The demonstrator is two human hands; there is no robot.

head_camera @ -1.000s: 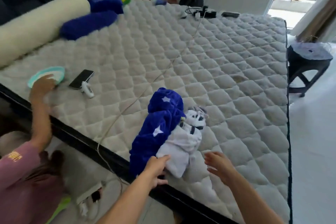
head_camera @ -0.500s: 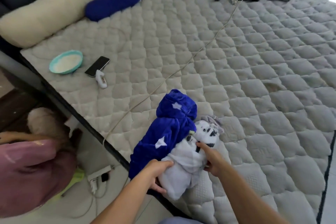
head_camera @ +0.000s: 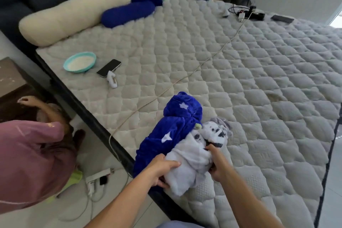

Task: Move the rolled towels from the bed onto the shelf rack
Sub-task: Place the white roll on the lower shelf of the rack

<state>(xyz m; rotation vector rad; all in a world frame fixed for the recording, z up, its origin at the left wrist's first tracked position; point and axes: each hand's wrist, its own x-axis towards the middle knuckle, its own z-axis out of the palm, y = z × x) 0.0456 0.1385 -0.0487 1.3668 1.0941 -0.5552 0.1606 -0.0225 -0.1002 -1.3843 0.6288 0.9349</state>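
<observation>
Two rolled towels lie side by side near the front edge of the quilted bed [head_camera: 259,83]. The blue towel with white stars [head_camera: 172,129] is on the left. The white towel with black spots [head_camera: 192,157] is on the right, touching it. My left hand [head_camera: 161,169] grips the near end of the white towel, against the blue one. My right hand [head_camera: 218,163] holds the white towel's right side, fingers dug into the cloth. No shelf rack is in view.
A teal bowl [head_camera: 80,61], a black phone [head_camera: 108,68] and a small white device [head_camera: 112,79] lie at the left of the bed. A thin cable [head_camera: 185,77] crosses it. Bolsters [head_camera: 74,11] line the headboard. A person in pink [head_camera: 31,161] crouches on the floor, left, beside a power strip [head_camera: 96,177].
My right hand went from hovering open to gripping the white towel. My left hand shifted onto the white towel's end. The person at left took a hand off the bowl and crouched lower.
</observation>
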